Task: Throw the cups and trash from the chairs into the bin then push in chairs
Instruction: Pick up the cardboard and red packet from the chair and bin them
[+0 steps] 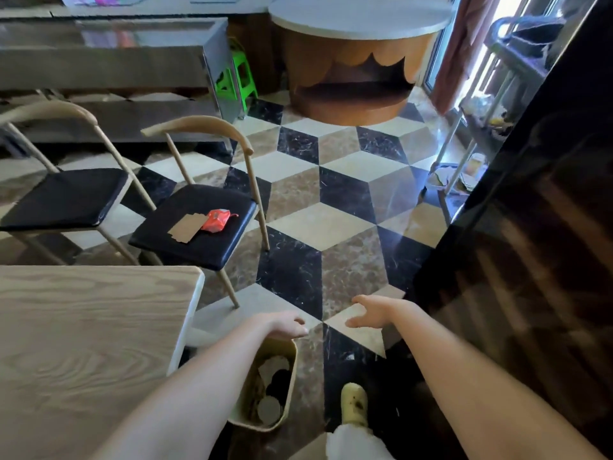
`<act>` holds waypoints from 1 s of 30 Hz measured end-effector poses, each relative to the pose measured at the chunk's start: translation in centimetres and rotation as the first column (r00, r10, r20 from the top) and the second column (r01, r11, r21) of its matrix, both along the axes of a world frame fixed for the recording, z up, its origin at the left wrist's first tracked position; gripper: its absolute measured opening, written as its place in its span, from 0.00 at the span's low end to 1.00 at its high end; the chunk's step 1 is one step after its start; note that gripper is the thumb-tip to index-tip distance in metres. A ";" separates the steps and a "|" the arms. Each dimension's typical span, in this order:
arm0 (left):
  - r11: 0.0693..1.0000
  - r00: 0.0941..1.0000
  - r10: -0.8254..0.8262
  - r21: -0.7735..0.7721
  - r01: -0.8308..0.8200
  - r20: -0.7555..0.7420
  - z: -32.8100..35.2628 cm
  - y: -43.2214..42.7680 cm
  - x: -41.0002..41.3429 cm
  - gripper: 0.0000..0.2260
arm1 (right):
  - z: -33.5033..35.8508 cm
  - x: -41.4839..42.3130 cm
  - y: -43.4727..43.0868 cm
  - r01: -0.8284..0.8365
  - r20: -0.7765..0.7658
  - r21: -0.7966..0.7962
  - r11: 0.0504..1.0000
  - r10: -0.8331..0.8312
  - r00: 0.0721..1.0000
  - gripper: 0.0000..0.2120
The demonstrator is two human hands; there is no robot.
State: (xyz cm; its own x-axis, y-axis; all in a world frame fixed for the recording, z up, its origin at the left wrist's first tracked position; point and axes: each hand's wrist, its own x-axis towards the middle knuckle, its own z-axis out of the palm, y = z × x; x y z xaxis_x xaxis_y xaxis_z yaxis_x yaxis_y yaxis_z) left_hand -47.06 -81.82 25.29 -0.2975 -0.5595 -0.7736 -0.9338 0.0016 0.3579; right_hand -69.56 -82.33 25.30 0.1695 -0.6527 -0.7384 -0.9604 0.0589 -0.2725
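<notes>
both hands are hanging open and holding nothing, the left hand (288, 327) hovering over the bin (265, 386) rim and the right hand (371, 312) beside it, while the orange wrapper (216, 219) and cardboard piece (186, 228) are lying on the nearer chair (195, 227), awaiting pickup.

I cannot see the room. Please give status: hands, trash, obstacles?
Left hand empty, over bin. Right hand open, empty. Red wrapper and cardboard on near chair. Nothing in the way.
</notes>
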 end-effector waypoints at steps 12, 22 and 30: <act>0.977 0.979 0.193 0.080 -0.198 0.068 -3.6 -7.6 -1.4 0.21 | -4.0 -1.2 -12.0 -0.339 -0.012 0.180 0.923 0.347 0.938 0.39; 0.923 0.935 0.344 0.154 -0.354 0.090 -4.8 -18.6 3.3 0.18 | -5.6 5.0 -27.0 -0.611 -0.098 0.249 0.751 0.647 0.756 0.34; 0.832 0.847 0.528 0.166 -0.530 0.056 -6.2 -29.0 10.0 0.18 | -5.9 13.6 -41.4 -0.721 -0.099 0.318 0.616 0.777 0.621 0.36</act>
State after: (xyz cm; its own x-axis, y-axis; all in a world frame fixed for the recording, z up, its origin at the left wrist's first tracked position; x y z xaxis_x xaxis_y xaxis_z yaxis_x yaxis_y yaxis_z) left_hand -37.07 -110.81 19.11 0.0120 -0.4907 -0.8712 -0.7771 -0.5529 0.3007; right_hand -56.00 -123.73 19.43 0.3485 -0.1773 -0.9204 -0.7230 -0.6757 -0.1436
